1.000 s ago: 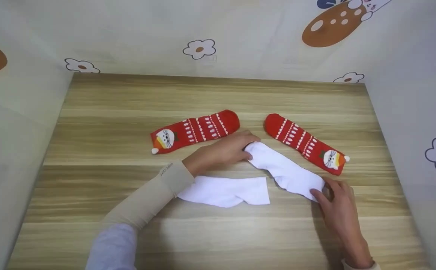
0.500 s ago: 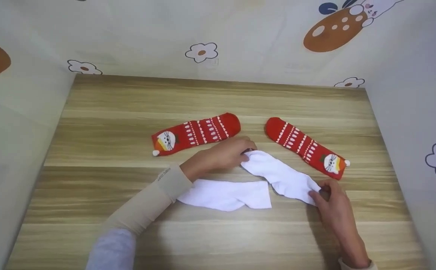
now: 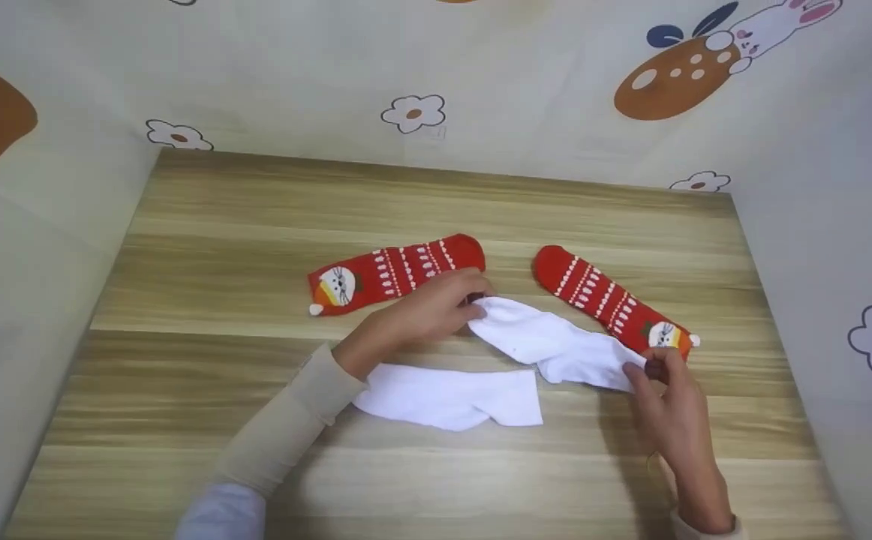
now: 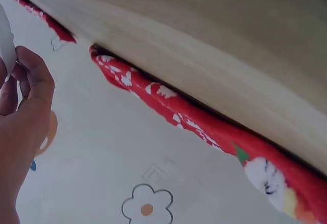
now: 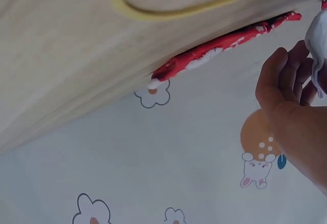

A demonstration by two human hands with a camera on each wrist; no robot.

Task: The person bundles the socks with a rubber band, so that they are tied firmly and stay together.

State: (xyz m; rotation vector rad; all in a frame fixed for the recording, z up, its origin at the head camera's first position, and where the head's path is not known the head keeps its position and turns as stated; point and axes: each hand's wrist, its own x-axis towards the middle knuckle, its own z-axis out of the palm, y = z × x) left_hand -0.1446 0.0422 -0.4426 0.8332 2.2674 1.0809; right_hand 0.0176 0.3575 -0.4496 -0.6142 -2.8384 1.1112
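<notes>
A white sock [image 3: 548, 337] is stretched between both hands over the table. My left hand [image 3: 436, 304] pinches its upper left end, and my right hand [image 3: 672, 405] pinches the other end at the right. In the left wrist view the left hand [image 4: 28, 99] grips an edge of the white sock [image 4: 6, 40]. The right wrist view has the right hand [image 5: 291, 81] with curled fingers at the hanging white cloth [image 5: 318, 45]. A second white sock [image 3: 451, 394] lies flat below, its left end partly behind the left forearm.
Two red patterned socks lie farther back: the left red sock [image 3: 368, 277] behind my left hand, the right red sock [image 3: 593, 289] slanting toward my right hand. Pale walls [image 3: 293, 75] with printed flowers enclose the wooden table [image 3: 256, 195]. A yellow cord [image 5: 168, 15] crosses the right wrist view.
The held white sock has shifted slightly left at its left end and turned flatter, its right end rising toward the red sock. Both hands keep hold. The head view has tilted a little.
</notes>
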